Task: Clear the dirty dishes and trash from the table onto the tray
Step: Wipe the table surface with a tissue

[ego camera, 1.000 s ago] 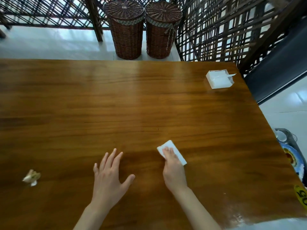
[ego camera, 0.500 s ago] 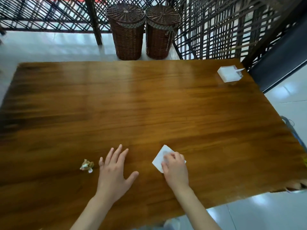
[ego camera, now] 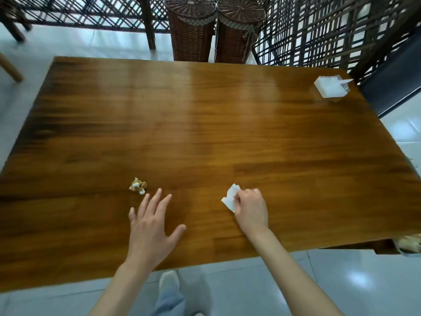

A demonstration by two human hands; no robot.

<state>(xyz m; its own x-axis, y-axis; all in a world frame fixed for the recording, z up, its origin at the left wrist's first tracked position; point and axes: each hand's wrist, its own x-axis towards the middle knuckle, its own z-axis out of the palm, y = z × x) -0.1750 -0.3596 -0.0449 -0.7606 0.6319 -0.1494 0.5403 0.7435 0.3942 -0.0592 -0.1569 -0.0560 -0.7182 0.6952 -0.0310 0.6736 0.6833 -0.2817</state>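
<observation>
with the right hand [ego camera: 250, 208] bunching the white paper napkin [ego camera: 230, 197], sweep the spread, empty left hand [ego camera: 151, 222] toward eleven o'clock and pinch the small crumpled tan wrapper [ego camera: 137, 185] off the glossy brown wooden counter [ego camera: 205, 115].

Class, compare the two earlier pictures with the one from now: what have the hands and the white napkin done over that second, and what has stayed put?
The right hand first lay with flat fingers on the white napkin; now its fingers curl and pinch it, so the napkin is bunched. The left hand stays open and spread over the table, near the crumpled wrapper. The wrapper and the tissue box show no move of their own; only the camera shifted.
</observation>
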